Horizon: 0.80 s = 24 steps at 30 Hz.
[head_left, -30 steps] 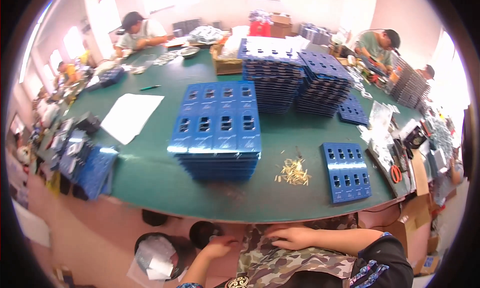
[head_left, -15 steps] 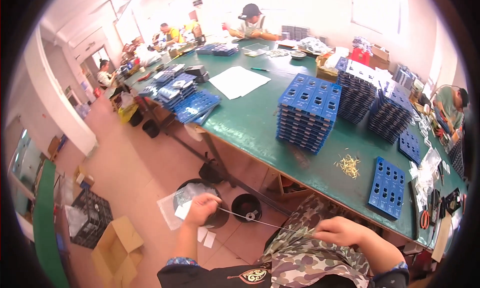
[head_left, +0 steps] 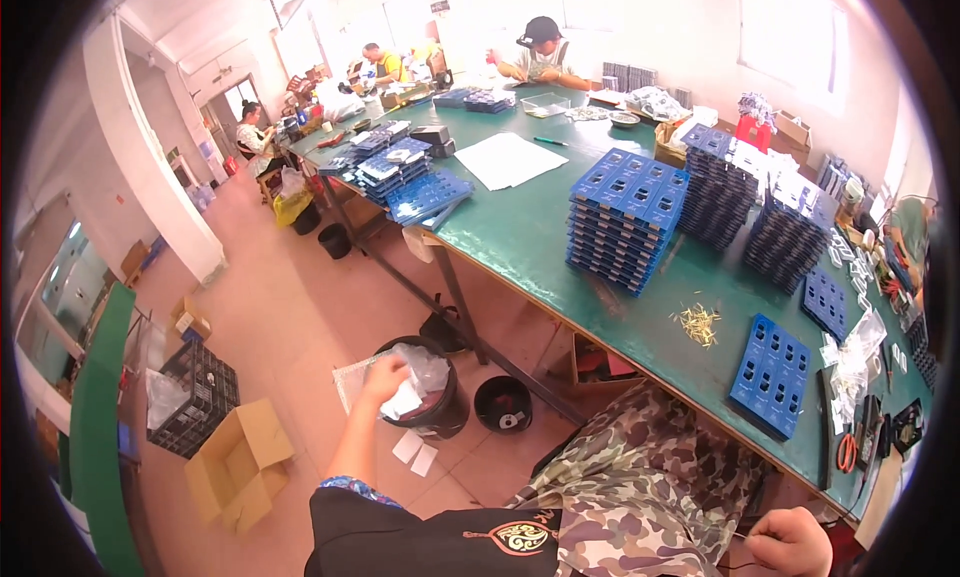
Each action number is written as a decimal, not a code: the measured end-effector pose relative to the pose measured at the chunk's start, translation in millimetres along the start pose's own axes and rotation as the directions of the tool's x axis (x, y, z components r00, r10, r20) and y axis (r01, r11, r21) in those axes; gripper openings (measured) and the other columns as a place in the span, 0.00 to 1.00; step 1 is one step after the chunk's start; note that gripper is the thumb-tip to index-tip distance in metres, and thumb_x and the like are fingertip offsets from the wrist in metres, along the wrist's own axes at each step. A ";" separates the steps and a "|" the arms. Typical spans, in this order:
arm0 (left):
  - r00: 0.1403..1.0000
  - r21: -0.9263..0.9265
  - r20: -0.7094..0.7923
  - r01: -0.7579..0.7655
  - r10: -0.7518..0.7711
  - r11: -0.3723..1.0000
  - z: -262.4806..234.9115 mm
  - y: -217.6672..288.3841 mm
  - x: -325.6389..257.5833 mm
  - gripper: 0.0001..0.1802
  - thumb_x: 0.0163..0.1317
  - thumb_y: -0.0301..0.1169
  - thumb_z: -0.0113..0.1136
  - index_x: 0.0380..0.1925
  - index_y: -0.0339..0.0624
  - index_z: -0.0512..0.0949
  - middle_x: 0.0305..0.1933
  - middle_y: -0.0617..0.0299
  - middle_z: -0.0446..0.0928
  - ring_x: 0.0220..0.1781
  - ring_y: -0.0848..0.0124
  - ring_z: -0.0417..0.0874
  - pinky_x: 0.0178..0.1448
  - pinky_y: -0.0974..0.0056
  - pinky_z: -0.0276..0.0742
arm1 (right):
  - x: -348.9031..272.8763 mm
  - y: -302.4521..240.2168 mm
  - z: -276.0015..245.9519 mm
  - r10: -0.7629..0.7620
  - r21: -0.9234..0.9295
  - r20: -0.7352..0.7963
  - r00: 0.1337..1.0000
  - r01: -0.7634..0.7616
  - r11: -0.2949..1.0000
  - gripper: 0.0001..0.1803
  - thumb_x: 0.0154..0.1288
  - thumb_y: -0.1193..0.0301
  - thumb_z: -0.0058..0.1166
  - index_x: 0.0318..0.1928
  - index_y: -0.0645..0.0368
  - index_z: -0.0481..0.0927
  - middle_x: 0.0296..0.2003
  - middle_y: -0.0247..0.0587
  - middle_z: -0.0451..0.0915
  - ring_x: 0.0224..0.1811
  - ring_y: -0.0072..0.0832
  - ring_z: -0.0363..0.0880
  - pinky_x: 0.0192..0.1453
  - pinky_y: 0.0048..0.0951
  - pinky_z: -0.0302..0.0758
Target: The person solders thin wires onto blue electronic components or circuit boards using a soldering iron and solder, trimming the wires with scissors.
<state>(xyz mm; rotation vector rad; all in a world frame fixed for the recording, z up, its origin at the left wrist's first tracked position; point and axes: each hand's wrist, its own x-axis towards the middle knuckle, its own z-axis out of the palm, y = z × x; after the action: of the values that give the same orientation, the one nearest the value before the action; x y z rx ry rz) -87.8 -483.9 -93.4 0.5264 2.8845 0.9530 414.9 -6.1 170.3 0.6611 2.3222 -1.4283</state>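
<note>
- A small assembly workshop: a long green worktable runs from three o'clock up toward twelve.
- Stacks of blue moulded trays stand on it, beside a heap of small brass parts.
- Seated workers bend over the far end at twelve o'clock.
- Cardboard boxes and a black crate sit on the floor at eight o'clock.
</note>
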 end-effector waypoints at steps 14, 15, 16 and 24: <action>0.279 -0.653 0.585 -0.395 0.762 0.646 77.8 392.0 -88.3 0.10 0.69 0.34 0.57 0.42 0.38 0.78 0.35 0.55 0.82 0.37 0.61 0.82 0.44 0.60 0.77 | 76.7 12.3 18.8 -0.149 -0.113 -0.228 0.962 0.125 0.986 0.08 0.59 0.71 0.58 0.31 0.65 0.82 0.23 0.50 0.80 0.27 0.41 0.81 0.32 0.37 0.76; 0.312 -0.667 0.550 -0.394 0.775 0.632 76.1 381.2 -81.4 0.09 0.69 0.34 0.57 0.40 0.39 0.78 0.33 0.57 0.81 0.35 0.62 0.81 0.43 0.61 0.77 | 64.5 32.7 9.9 -0.066 0.015 -0.255 0.965 0.072 0.997 0.07 0.59 0.73 0.58 0.30 0.66 0.82 0.19 0.47 0.79 0.22 0.32 0.80 0.28 0.32 0.75; 0.346 -0.689 0.523 -0.367 0.779 0.625 72.5 368.5 -68.6 0.09 0.69 0.34 0.57 0.39 0.39 0.78 0.33 0.56 0.81 0.35 0.62 0.81 0.43 0.61 0.76 | 50.5 53.1 2.6 -0.061 0.018 -0.255 0.965 0.067 0.998 0.07 0.59 0.73 0.58 0.30 0.66 0.82 0.19 0.47 0.79 0.22 0.32 0.80 0.28 0.32 0.75; 0.400 -0.293 0.712 -0.577 0.576 0.762 73.0 316.5 -38.8 0.16 0.67 0.40 0.59 0.42 0.37 0.79 0.46 0.53 0.80 0.48 0.57 0.81 0.53 0.58 0.76 | 61.1 71.8 -0.2 -0.122 -0.118 -0.254 0.959 0.095 0.988 0.06 0.64 0.73 0.56 0.34 0.64 0.81 0.25 0.43 0.79 0.28 0.31 0.78 0.34 0.31 0.75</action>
<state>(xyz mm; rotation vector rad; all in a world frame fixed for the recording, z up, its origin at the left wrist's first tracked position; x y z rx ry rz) 55.7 -217.9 31.8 1.5711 1.8733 0.5154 403.1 34.8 86.2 0.7403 2.6541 -1.3212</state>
